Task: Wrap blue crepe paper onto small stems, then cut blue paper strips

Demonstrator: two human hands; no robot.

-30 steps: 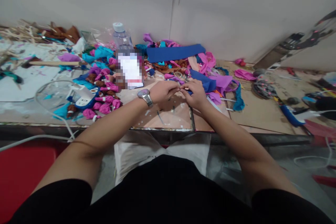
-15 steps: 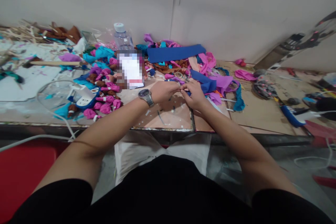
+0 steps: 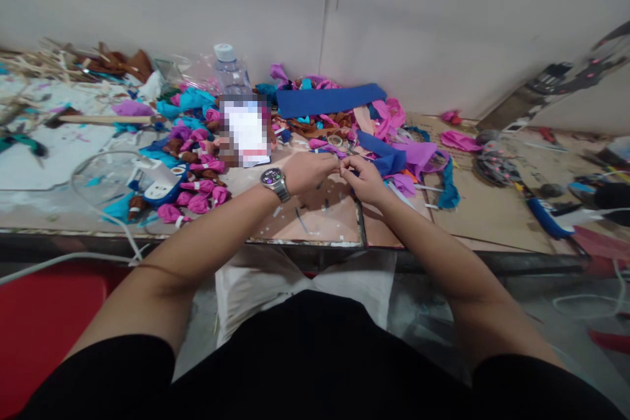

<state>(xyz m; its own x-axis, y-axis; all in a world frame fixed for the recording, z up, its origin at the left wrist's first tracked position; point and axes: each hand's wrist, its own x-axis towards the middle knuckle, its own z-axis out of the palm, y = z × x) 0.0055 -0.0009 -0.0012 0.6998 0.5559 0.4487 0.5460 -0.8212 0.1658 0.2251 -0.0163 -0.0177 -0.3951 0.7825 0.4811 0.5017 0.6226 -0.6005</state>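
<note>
My left hand point(image 3: 309, 174), with a watch point(image 3: 273, 178) on its wrist, meets my right hand point(image 3: 364, 182) above the table's near middle. The fingertips of both are pinched together and touch. Whatever lies between them is too small or hidden to name. Just beyond the fingers lies a pale ring point(image 3: 335, 140) that looks like a tape roll, among crumpled coloured fabric. A folded blue fabric piece point(image 3: 381, 152) and a purple one point(image 3: 418, 156) rest close to my right hand. Left of my left hand a blurred-out phone point(image 3: 246, 134) leans upright.
Pink tied bundles point(image 3: 199, 202) lie around a blue-and-white power strip point(image 3: 165, 187) at left. A bottle point(image 3: 231, 72) stands behind the phone. A hammer point(image 3: 105, 119) lies farther left. Cardboard point(image 3: 482, 210) covers the right side. A white cable point(image 3: 98, 256) crosses the table's front edge.
My left wrist has turned slightly and the watch face is now lit. My right fingers have shifted a little, while both hands stay together at the same spot.
</note>
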